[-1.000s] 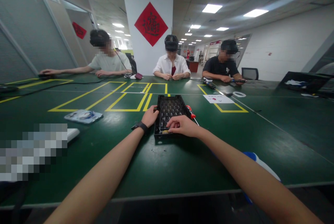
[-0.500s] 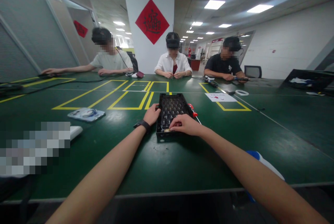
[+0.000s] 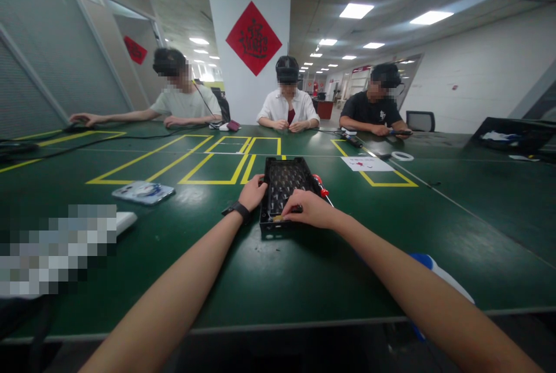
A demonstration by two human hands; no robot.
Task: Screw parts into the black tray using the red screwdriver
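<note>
A black open-topped plastic case (image 3: 287, 176) lies on the green table, its inside lined with rows of round holes or cells. My left hand (image 3: 253, 193) is wrapped round the case's left edge, thumb on the rim. Over the near end of the case, my right hand (image 3: 310, 208) is closed in a pinch. Its fingertips meet a small yellowish piece (image 3: 277, 218) inside the near wall; what kind of part it is I cannot tell. A screwdriver with a red handle (image 3: 322, 186) lies against the right side of the case, partly hidden.
A phone (image 3: 143, 192) and a blurred white object (image 3: 125, 222) lie to the left. Yellow tape outlines, a paper sheet (image 3: 367, 164) and a tape roll (image 3: 402, 156) are farther off. A blue-and-white object (image 3: 443, 274) sits under my right forearm. Three people sit opposite.
My right fingers shift very slightly at the near end of the case, and more of the yellowish piece shows. My left hand keeps its hold.
</note>
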